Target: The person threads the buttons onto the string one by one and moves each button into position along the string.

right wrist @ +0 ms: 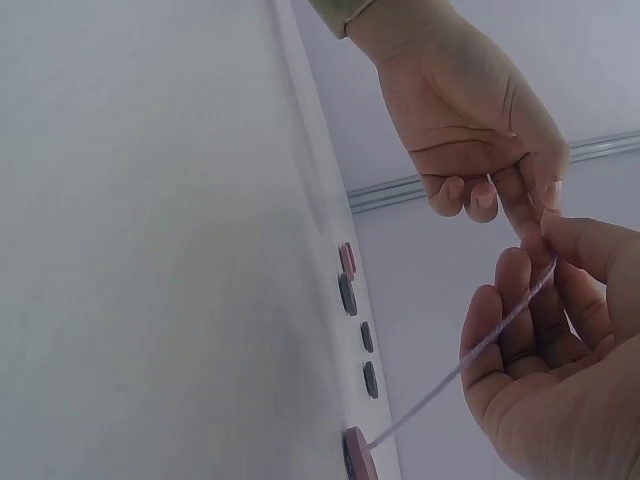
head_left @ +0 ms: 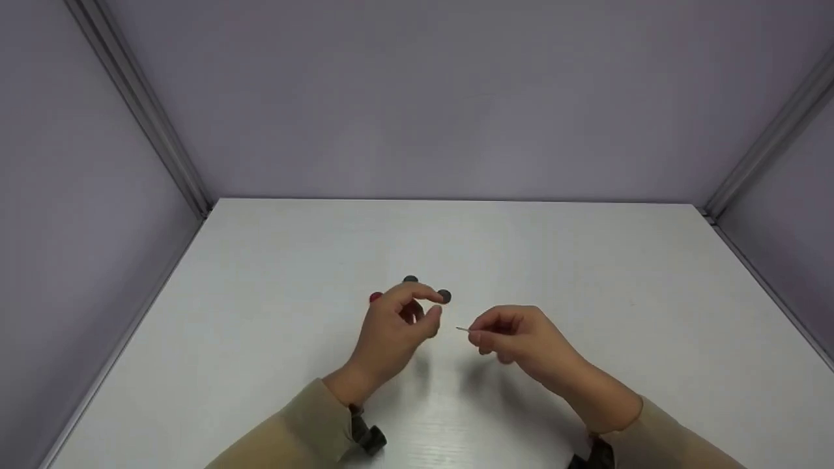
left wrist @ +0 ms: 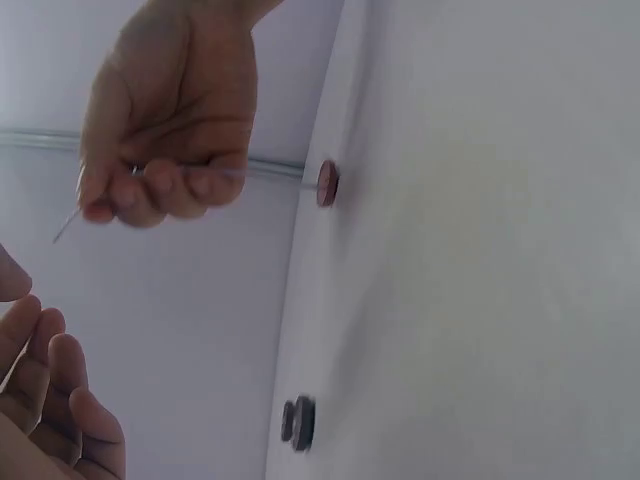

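My right hand (head_left: pixel 505 335) pinches a thin needle (head_left: pixel 462 329) that points left toward my left hand (head_left: pixel 407 319). A pale thread (right wrist: pixel 500 330) runs from the right hand's fingers (right wrist: pixel 545 290) down to a pink button (right wrist: pixel 355 455) on the white table (head_left: pixel 586 273). The left hand hovers over the table with fingers curled (right wrist: pixel 470 195); a thin pale strand shows among them. Just beyond it lie a red button (head_left: pixel 375 298) and two dark buttons (head_left: pixel 444 296), (head_left: pixel 410 279). In the left wrist view the needle tip (left wrist: pixel 65 228) sticks out of the right hand (left wrist: pixel 165 150).
Pale purple walls (head_left: pixel 456 98) with metal corner rails (head_left: pixel 140 104) close the table on three sides. More buttons (right wrist: pixel 347 278) lie in a row in the right wrist view. A red button (left wrist: pixel 327 183) and a dark one (left wrist: pixel 300 422) show in the left wrist view.
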